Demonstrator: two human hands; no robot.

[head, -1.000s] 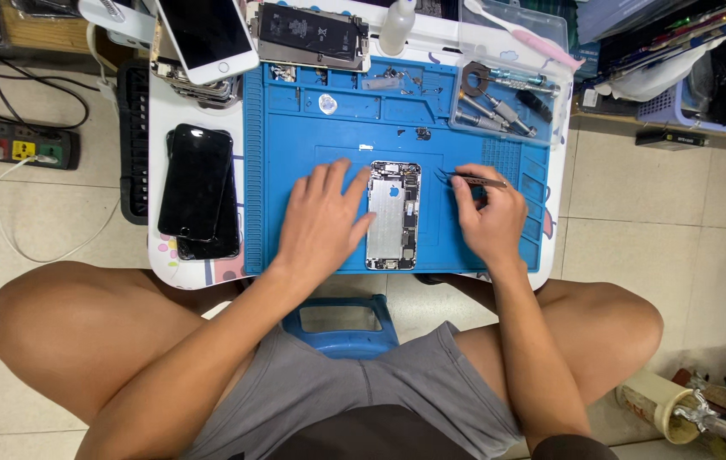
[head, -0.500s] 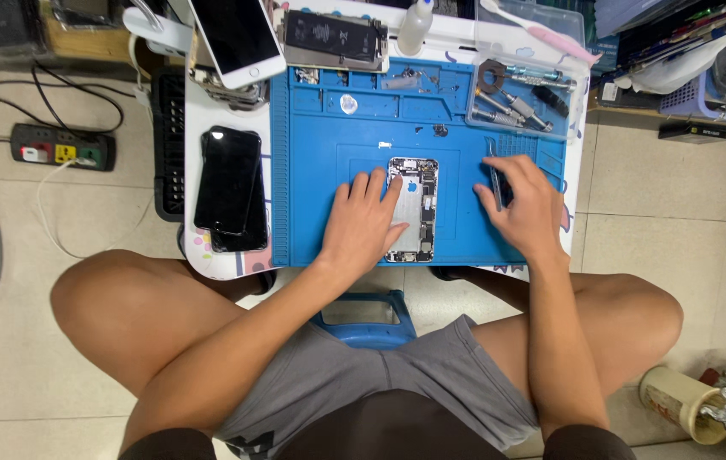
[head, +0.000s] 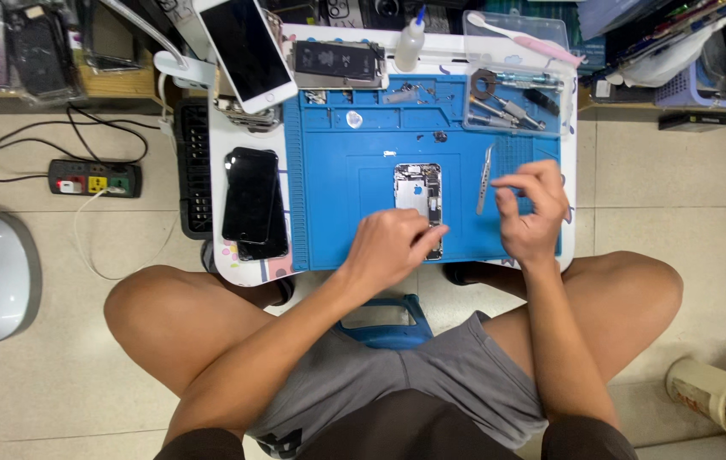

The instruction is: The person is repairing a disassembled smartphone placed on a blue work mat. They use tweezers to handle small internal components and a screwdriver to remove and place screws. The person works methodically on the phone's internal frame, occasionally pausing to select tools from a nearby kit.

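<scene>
Head view, looking down: opened silver phone chassis [head: 418,198] lies flat, mid blue silicone repair mat [head: 337,213]. Left hand [head: 393,249] curls over the chassis's lower end, fingers bent, pressing it still. Right hand [head: 530,209] pinches slim metal tweezers [head: 484,177] between thumb and fingertips, tips pointing away, just right of the chassis. Judgement: steady the frame firmly, bring tweezer tips in low and slow. Two glossy black phone screens [head: 252,200] rest stacked left, off mat.

Bright, even overhead light, sharp in the middle.
Glare streaks the white phone screen [head: 245,53] at upper left; shadows stay soft; frame edges bend slightly.
</scene>
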